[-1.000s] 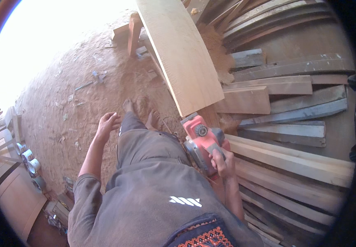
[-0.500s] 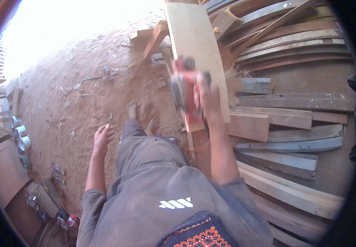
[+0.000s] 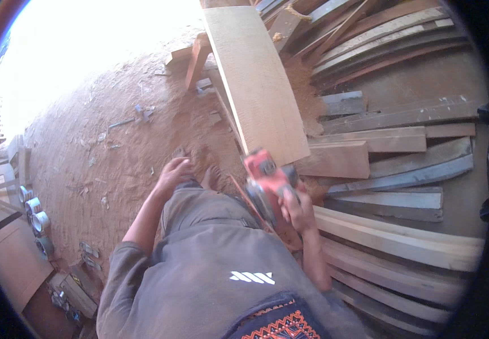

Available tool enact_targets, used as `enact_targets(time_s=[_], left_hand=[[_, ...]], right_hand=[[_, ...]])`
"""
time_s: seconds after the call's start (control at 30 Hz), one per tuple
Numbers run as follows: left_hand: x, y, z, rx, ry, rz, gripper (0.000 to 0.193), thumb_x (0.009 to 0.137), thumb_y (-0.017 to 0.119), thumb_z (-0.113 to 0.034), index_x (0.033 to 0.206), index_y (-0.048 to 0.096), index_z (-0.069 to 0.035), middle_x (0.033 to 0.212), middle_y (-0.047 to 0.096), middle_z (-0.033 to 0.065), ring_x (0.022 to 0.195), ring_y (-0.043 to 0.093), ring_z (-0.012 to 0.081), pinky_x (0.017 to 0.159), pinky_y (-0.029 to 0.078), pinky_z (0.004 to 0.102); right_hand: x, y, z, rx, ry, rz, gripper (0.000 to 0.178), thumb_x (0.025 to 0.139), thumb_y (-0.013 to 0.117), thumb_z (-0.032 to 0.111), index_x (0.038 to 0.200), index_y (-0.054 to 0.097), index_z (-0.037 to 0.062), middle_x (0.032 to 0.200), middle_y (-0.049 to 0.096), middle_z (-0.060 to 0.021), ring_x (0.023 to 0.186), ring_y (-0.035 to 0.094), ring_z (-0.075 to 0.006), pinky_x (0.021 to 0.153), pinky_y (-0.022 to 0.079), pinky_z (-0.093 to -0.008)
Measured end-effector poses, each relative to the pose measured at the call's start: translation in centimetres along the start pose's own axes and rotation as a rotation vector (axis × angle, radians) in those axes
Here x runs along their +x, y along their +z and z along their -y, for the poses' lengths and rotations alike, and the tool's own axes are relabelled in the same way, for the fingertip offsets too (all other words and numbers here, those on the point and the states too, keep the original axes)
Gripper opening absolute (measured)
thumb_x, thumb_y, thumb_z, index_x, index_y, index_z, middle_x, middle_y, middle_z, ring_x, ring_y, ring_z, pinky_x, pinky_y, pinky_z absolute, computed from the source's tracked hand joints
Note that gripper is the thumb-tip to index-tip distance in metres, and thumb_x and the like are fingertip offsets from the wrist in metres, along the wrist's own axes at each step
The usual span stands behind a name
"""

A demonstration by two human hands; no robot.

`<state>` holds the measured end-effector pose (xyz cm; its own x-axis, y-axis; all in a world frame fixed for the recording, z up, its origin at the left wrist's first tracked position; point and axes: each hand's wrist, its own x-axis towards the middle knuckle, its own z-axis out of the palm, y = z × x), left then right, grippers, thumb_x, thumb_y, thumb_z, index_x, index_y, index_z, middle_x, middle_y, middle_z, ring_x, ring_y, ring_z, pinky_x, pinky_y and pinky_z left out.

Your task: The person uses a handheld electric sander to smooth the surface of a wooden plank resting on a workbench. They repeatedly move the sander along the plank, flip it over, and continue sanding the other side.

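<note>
My right hand (image 3: 299, 210) is closed around the rear handle of a red electric planer (image 3: 270, 173). The planer is at the near end of a long pale wooden board (image 3: 258, 85), its front at the board's edge and its body on my side of it. Whether its sole still touches the wood I cannot tell. My left hand (image 3: 175, 172) hangs in the air left of the board, in front of my legs. Its fingers are loosely bent and hold nothing.
A reddish wooden support (image 3: 198, 61) stands by the board's left side. Stacked planks and beams (image 3: 391, 198) fill the right. A hammer-like tool (image 3: 134, 118) lies on the dusty ground. Several cans (image 3: 40, 221) stand at the left near wooden panels (image 3: 15, 254).
My right hand has drawn the planer back toward me, from over the board to its near end. My left hand has moved right and slightly up, closer to my legs.
</note>
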<state>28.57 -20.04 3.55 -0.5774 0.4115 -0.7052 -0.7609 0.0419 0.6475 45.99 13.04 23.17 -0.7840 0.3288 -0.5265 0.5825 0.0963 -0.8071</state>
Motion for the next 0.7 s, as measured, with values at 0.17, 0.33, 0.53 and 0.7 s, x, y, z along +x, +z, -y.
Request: enact_targets(time_s=[0.17, 0.33, 0.53, 0.7], left_hand=[[5.3, 14.4, -0.4, 0.167, -0.136, 0.399, 0.065, 0.104, 0.062, -0.053, 0.138, 0.054, 0.001, 0.128, 0.063, 0.0143, 0.113, 0.065, 0.0237, 0.090, 0.058, 0.0379], [5.8, 16.0, -0.8, 0.281, -0.008, 0.226, 0.058, 0.097, 0.074, -0.048, 0.121, 0.060, 0.003, 0.107, 0.069, 0.0130, 0.093, 0.070, 0.0220, 0.087, 0.059, 0.0377], [4.9, 11.4, -0.7, -0.208, -0.364, 0.462, 0.059, 0.096, 0.075, -0.040, 0.137, 0.059, -0.001, 0.124, 0.069, 0.0092, 0.111, 0.066, 0.0248, 0.092, 0.053, 0.0420], [2.9, 15.5, -3.3, -0.312, -0.155, 0.534, 0.070, 0.098, 0.070, -0.050, 0.147, 0.050, -0.003, 0.138, 0.064, 0.0104, 0.126, 0.061, 0.0264, 0.108, 0.048, 0.0464]], right_hand=[[-9.7, -1.7, -3.2, 0.100, 0.202, -0.280, 0.049, 0.107, 0.053, 0.048, 0.096, 0.065, 0.0018, 0.068, 0.054, 0.0006, 0.050, 0.049, -0.0077, 0.043, 0.038, -0.0264], [-12.5, -0.6, -5.6, 0.259, 0.360, -0.520, 0.052, 0.106, 0.053, 0.052, 0.094, 0.063, 0.0023, 0.062, 0.052, -0.0013, 0.048, 0.048, -0.0103, 0.042, 0.039, -0.0276], [-12.1, 0.0, -7.6, 0.373, 0.291, -0.556, 0.051, 0.106, 0.054, 0.052, 0.096, 0.062, 0.0028, 0.062, 0.051, -0.0009, 0.046, 0.048, -0.0112, 0.041, 0.038, -0.0281], [-10.2, 0.0, -7.7, 0.388, 0.223, -0.521, 0.048, 0.107, 0.055, 0.050, 0.097, 0.062, 0.0034, 0.062, 0.051, -0.0008, 0.045, 0.047, -0.0104, 0.041, 0.039, -0.0279]])
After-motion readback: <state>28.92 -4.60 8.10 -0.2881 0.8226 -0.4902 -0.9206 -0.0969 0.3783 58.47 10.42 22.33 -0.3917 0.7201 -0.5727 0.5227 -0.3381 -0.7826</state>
